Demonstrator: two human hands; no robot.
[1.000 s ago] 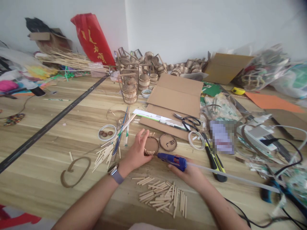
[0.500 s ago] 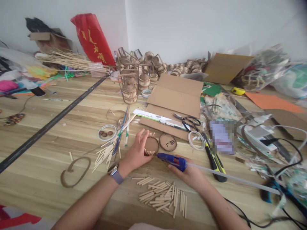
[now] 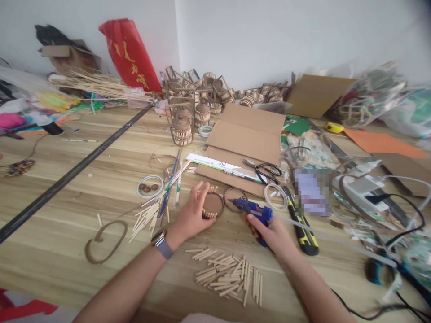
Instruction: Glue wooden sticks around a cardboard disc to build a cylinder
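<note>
My left hand (image 3: 189,214) wears a watch and curves its thumb and fingers around a round cardboard base (image 3: 214,202). Short wooden sticks stand along part of that base's rim. In my right hand (image 3: 276,232) is a blue hot glue gun (image 3: 252,209), a long clear glue stick trailing from its back end. Its nozzle points left, over a second cardboard disc (image 3: 230,194) with writing on it, partly covered by the gun. Cut wooden sticks (image 3: 232,274) lie in a loose pile on the table in front of me.
Scissors (image 3: 268,170), a utility knife (image 3: 305,233) and a tape ring (image 3: 275,197) lie to the right. More sticks (image 3: 146,220) and a curled brown strip (image 3: 117,244) lie left. Small stick baskets (image 3: 182,130) and cardboard (image 3: 247,134) sit further back.
My right hand has drawn the glue gun right and slightly up, away from the base's near rim. My left hand has stayed in place.
</note>
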